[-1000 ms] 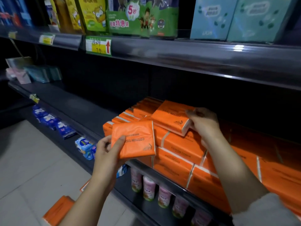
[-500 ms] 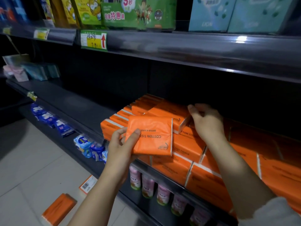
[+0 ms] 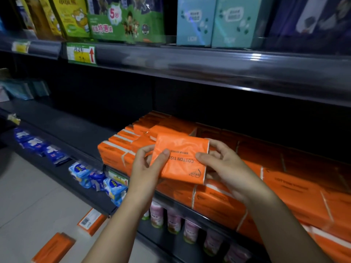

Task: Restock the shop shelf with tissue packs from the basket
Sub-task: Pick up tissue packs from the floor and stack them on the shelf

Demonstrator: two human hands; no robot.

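Both hands grasp one orange tissue pack (image 3: 182, 158), held printed face outward in front of the middle shelf (image 3: 66, 126). The left hand (image 3: 144, 171) pinches its left edge, thumb on the front face; the right hand (image 3: 226, 168) grips its right edge likewise. Stacked orange packs (image 3: 218, 204) fill the shelf just behind it. Two further packs (image 3: 91, 222) lie on the floor (image 3: 28, 196) below.

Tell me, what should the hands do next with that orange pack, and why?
Probably ease the orange plastic-wrapped tissue pack forward onto the stacked orange packs: the left hand and right hand both grip it in front of that stack, not yet set down.
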